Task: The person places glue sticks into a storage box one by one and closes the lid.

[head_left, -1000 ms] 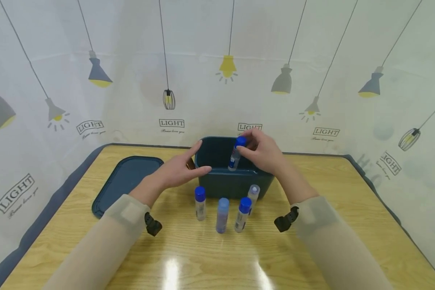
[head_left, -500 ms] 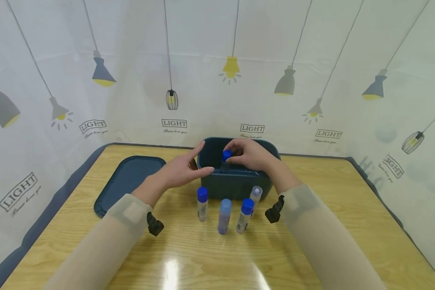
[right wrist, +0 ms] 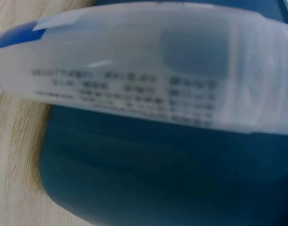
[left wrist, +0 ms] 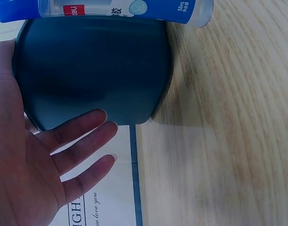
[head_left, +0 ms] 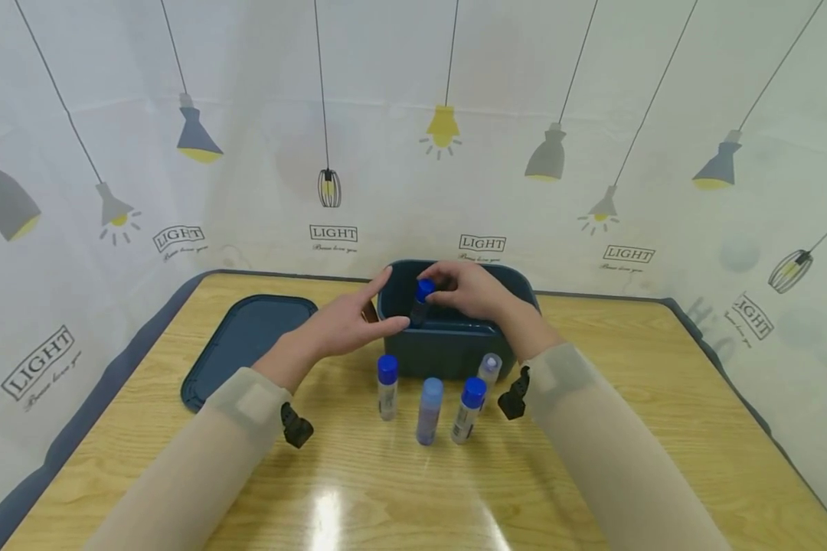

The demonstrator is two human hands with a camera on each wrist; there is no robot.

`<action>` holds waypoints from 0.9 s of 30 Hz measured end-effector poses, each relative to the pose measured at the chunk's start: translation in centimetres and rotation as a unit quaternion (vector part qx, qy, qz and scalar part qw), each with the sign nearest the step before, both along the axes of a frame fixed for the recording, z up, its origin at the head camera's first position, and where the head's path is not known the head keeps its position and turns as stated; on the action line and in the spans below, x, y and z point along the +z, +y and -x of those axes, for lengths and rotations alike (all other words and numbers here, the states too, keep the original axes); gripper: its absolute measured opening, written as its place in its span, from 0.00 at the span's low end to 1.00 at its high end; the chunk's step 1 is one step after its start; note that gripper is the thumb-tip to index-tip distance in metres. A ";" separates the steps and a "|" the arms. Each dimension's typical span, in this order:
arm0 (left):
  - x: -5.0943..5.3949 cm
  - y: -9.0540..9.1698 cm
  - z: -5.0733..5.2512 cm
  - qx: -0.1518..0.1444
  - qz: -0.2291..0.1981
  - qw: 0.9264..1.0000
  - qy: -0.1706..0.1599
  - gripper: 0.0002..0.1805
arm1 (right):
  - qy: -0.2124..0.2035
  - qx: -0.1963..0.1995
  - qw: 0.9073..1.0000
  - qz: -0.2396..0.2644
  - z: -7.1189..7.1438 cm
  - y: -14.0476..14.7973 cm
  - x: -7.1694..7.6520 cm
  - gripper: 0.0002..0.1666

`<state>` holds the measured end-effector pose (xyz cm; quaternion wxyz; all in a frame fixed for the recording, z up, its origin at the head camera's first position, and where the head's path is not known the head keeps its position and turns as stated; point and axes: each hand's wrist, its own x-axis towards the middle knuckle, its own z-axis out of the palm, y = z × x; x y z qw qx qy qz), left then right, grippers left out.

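A dark teal plastic bin (head_left: 448,352) stands at the table's back. Inside its left part, my right hand (head_left: 474,291) pinches the blue cap of a glue bottle (head_left: 424,291); the bottle's lower end is hidden behind the front rim. My left hand (head_left: 338,325) rests at the bin's left end, thumb along the front rim, fingers extended. Before the bin stand a blue-capped glue bottle (head_left: 387,390), a light-blue-capped one (head_left: 429,413), another blue-capped one (head_left: 467,413) and a clear-capped one (head_left: 490,369). The right wrist view shows a clear bottle (right wrist: 134,70) close up, not the hand.
A dark teal lid (head_left: 251,337) lies flat on the wooden table (head_left: 358,490), left of the bin. Behind the table hangs a pale curtain (head_left: 386,153) printed with lamps. The standing bottles are close to the bin's front wall and my right forearm.
My right hand has lowered the glue bottle into the bin and shifted it left. My left hand stays at the bin's end. The view has shifted slightly.
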<state>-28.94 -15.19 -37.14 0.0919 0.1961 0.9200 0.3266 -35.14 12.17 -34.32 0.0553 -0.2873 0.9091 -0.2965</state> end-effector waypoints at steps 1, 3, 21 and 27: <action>0.0 0.0 0.0 0.000 0.000 1.000 0.000 0.58 | -0.002 -0.002 1.000 -0.001 0.0 0.0 0.0 0.22; -0.1 0.0 0.0 0.001 -0.001 1.000 0.000 0.58 | -0.004 -0.003 1.000 -0.004 -0.1 0.0 -0.1 0.23; -0.2 0.0 0.0 0.003 -0.011 1.000 0.002 0.58 | -0.038 -0.012 0.999 -0.013 -0.1 0.2 -0.2 0.31; -0.2 0.0 -0.1 0.002 -0.011 1.000 0.000 0.59 | -0.023 -0.009 1.000 -0.002 -0.6 0.9 0.2 0.29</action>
